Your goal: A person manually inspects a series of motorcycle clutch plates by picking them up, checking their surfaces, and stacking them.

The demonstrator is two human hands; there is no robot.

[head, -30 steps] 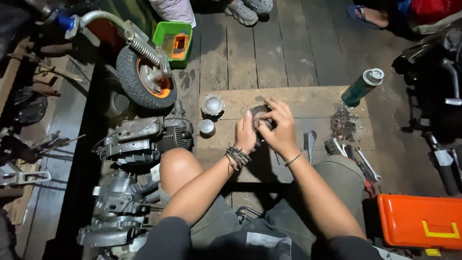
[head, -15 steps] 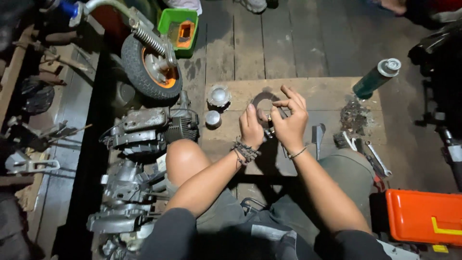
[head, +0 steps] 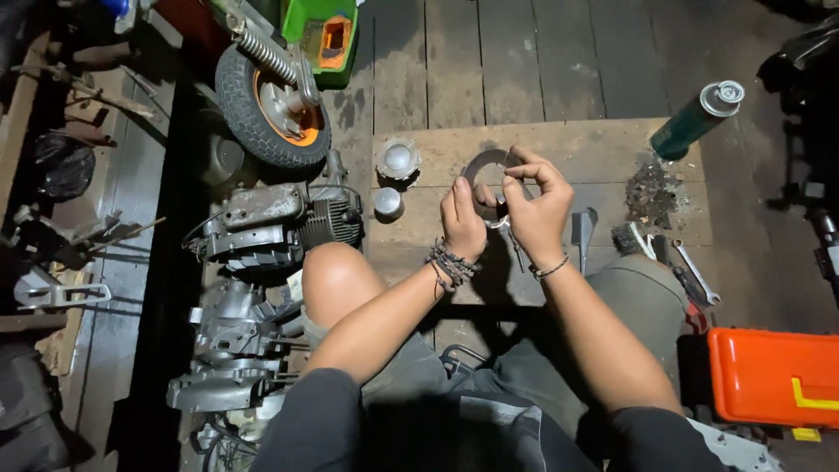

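Both hands meet over the middle of the pale wooden board (head: pixel 612 153) laid on the dark plank floor, w/ a thin grey metal ring (head: pixel 486 163) held between them. The ring stands roughly on edge, its open loop arching up and left from the fingertips, away from the person. The left hand (head: pixel 461 225) pinches the ring's lower left part, thumb and forefinger pressed together on it. The right hand (head: pixel 535 214) grips nearer the ring's right end, fingers (head: pixel 535 166) curled over the top; a small bright metal piece (head: pixel 500 222) shows between the 2 hands, but what it is cannot be told. Both hands are equally close to the ring.

Room around: 2 round silver pistons (head: pixel 398 160) sit just left of the hands on the board, near enough to crowd a leftward move. A grey flat tool (head: pixel 583 229) lies just right of the right wrist. Farther right are a dirt heap (head: pixel 651 188), wrenches (head: pixel 690 275) and a tilted green spray can (head: pixel 695 120), well apart. The board is bare ahead of the ring. Engine parts (head: pixel 262 223) lie off the board's left edge.
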